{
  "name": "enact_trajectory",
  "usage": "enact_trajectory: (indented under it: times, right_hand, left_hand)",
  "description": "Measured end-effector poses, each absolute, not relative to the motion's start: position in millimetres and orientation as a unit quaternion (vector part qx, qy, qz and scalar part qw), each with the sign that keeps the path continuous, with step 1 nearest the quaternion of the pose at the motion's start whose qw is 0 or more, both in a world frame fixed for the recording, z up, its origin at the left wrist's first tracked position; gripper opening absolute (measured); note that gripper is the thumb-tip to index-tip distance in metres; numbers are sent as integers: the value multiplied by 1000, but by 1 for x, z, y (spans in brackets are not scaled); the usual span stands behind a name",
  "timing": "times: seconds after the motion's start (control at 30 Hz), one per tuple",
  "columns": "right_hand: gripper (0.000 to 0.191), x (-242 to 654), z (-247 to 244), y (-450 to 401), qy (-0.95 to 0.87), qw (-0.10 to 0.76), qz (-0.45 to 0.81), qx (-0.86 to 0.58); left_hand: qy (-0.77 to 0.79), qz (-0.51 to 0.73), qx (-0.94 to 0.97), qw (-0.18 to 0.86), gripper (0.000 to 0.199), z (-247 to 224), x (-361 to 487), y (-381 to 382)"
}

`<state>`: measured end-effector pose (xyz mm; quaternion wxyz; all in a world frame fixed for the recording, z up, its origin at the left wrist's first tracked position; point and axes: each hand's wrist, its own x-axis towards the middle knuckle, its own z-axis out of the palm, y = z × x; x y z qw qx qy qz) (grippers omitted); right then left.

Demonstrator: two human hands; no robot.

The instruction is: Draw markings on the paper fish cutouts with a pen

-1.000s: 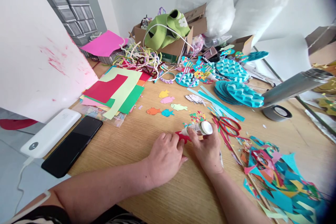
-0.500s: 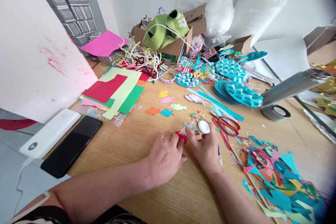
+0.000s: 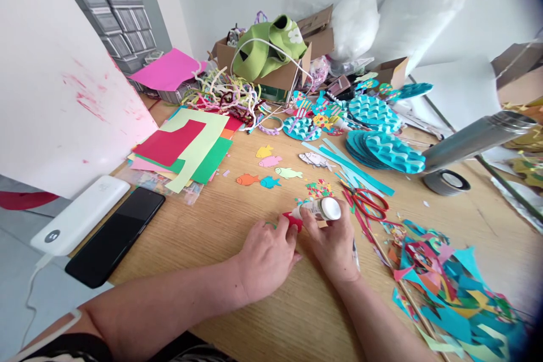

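My right hand [image 3: 333, 243] is wrapped round a white glue bottle [image 3: 320, 208], tilted with its nozzle pointing left and down. The tip meets a small red paper piece [image 3: 296, 222]. My left hand [image 3: 270, 254] pinches that red piece against the table, its fingers covering much of the shape. Just beyond lie paper fish: yellow [image 3: 263, 151], pink [image 3: 270, 162], pale green [image 3: 289, 173], orange [image 3: 247, 180] and blue [image 3: 270, 182]. White fish cutouts [image 3: 316, 160] sit further right. Tiny coloured paper bits [image 3: 319, 188] are scattered behind the bottle.
Red-handled scissors [image 3: 370, 203] lie right of my right hand, by a heap of paper scraps [image 3: 449, 283]. A phone [image 3: 115, 237] and white power bank [image 3: 80, 215] are at left, near stacked coloured paper [image 3: 203, 147]. A metal flask [image 3: 475, 141] leans at right.
The glue bottle has tipped very slightly to the right in my right hand. My left hand stays on the red piece, and a bit of green shows beside its fingers.
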<state>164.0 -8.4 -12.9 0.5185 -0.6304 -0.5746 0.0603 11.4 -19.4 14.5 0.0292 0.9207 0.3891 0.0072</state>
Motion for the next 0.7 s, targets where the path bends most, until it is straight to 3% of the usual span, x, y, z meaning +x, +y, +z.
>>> enact_trajectory:
  times: [0.7]
  right_hand:
    - [25,168,-16,-7,-591,516,53,-618]
  left_hand:
    - [391,20,920,19,49,14,11,-18]
